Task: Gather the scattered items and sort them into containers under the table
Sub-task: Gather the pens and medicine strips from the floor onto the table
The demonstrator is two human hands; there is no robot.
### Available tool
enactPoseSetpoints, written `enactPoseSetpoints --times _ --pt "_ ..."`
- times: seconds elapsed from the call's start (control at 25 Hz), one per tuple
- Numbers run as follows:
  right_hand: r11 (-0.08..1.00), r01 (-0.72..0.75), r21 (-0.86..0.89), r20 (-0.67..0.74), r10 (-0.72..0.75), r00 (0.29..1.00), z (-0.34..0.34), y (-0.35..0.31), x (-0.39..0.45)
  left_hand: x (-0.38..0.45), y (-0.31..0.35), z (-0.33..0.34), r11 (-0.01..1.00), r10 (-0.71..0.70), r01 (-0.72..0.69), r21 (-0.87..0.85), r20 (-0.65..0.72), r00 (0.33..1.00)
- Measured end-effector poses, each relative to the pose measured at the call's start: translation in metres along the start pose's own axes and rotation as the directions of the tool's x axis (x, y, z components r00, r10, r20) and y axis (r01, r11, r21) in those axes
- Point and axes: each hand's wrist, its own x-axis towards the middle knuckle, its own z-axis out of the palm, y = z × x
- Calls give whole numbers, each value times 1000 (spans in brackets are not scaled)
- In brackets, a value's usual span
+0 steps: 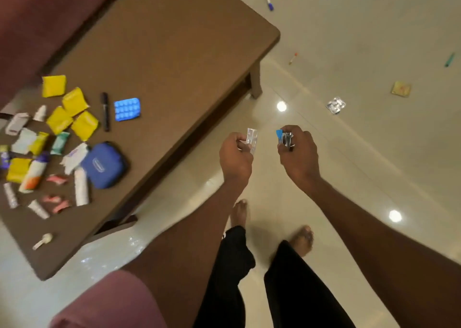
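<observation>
- The left hand (pixel 235 153) pinches a small silver foil blister strip (pixel 251 139) between thumb and fingers, holding it upright over the pale glossy tiled floor (pixel 349 165).
- The right hand (pixel 298 153) is closed around a bunch of small items (pixel 286 139): a blue tab and something shiny and metallic stick out above the fingers; what they are is too blurred to tell.
- Both hands hang just beyond the front edge of the brown wooden low table (pixel 174 53), near each other but apart.
- On the table's left part lie yellow square sachets (pixel 74 101), a black marker pen (pixel 105 111), a bright blue blister pack of tablets (pixel 127 109), a blue zipped fabric pouch (pixel 103 165), white tubes (pixel 81 188) and pink wrappers (pixel 56 179).
- On the floor, well apart from the hands, lie a crumpled silver blister pack (pixel 336 105), a yellow square packet (pixel 401 88), a white pen with a blue cap (pixel 268 0), a green pen (pixel 449 59) and a small orange-tipped stick (pixel 292 58).
- The person's bare feet (pixel 301 239) stand on the tiles below the arms.
</observation>
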Motion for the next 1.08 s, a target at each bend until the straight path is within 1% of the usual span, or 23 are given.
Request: enactPoseSetpoints --times 0.16,0.28,0.36,0.48,0.56,0.6,0.76,0.96,1.08 --pt "987 146 -67 107 -139 985 35 -77 -1 30 6 -70 998 -51 48 -42 -81 995" --pt "964 239 -116 166 -219 962 69 -116 9 57 -4 -111 994 -94 85 -70 -128 987" --pt "943 292 -163 223 -253 941 105 -141 22 87 -26 -139 982 -188 177 -70 -192 963" --pt "923 329 -202 294 -263 919 162 -172 43 125 -57 -180 933 -357 357 -56 -284 890" --pt "914 333 -231 333 -247 910 204 -188 57 151 -72 -205 900 -429 433 -57 -296 853" --pt "908 336 -251 351 -238 906 224 -196 63 164 -76 -216 886 -450 463 -27 -293 844" --pt "866 347 -361 402 -192 895 284 -213 85 207 -86 -235 854 -465 508 113 -273 842" --pt "839 351 -415 400 -179 899 327 -225 93 233 -85 -241 809 -413 495 318 -292 863" --pt "787 363 -498 403 -160 901 336 -229 86 232 -79 -242 824 -366 464 325 -321 874"
